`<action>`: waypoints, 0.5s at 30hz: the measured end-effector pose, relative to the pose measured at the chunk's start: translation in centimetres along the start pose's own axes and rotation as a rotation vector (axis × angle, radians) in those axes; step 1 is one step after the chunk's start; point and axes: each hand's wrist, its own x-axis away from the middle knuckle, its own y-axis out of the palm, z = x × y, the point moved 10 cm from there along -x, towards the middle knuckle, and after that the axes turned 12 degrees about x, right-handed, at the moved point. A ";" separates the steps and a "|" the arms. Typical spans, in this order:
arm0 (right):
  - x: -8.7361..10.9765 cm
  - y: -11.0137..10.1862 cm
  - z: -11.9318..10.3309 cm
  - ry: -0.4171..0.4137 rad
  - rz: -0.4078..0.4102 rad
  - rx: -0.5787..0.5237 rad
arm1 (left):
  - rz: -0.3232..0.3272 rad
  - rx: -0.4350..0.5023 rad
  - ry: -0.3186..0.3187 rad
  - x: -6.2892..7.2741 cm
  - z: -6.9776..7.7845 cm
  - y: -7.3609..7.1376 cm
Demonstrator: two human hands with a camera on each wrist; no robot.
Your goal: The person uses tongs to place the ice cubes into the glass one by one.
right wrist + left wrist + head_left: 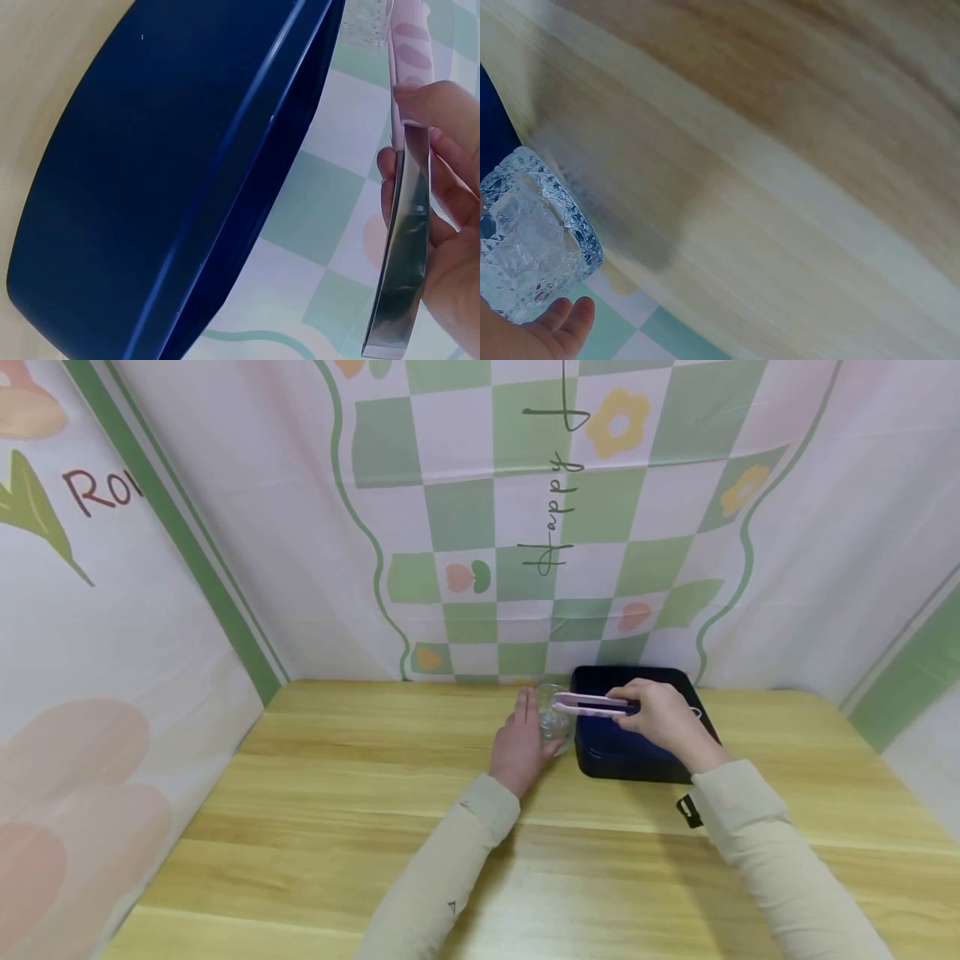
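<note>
On the table's far side stands a cut-glass bowl (577, 232) holding several clear, ice-like pieces (526, 244). My left hand (519, 745) holds the bowl, its fingers along the left side and the thumb on the near side. My right hand (651, 714) pinches a pair of tongs (409, 225) between thumb and fingers; they have pale pink arms and a bare metal bend. In the head view the tips of the tongs overlap the bowl's right side, with a gap between the two arms. Beneath the right hand sits a dark blue, open-topped box (626, 764).
The box stands close to the bowl's right, near the table's back edge. Behind the wooden table (337, 827) hangs a green-checked cloth (525, 527). A small black buckle-like piece (688, 811) shows by the right sleeve.
</note>
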 end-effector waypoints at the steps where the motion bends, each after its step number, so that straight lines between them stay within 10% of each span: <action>1: 0.0 0.0 0.0 -0.001 0.002 -0.003 | 0.003 -0.001 0.002 0.0 0.0 0.0; 15: 0.0 -0.1 -0.1 -0.018 0.032 0.004 | 0.021 -0.001 0.006 -0.1 0.0 0.0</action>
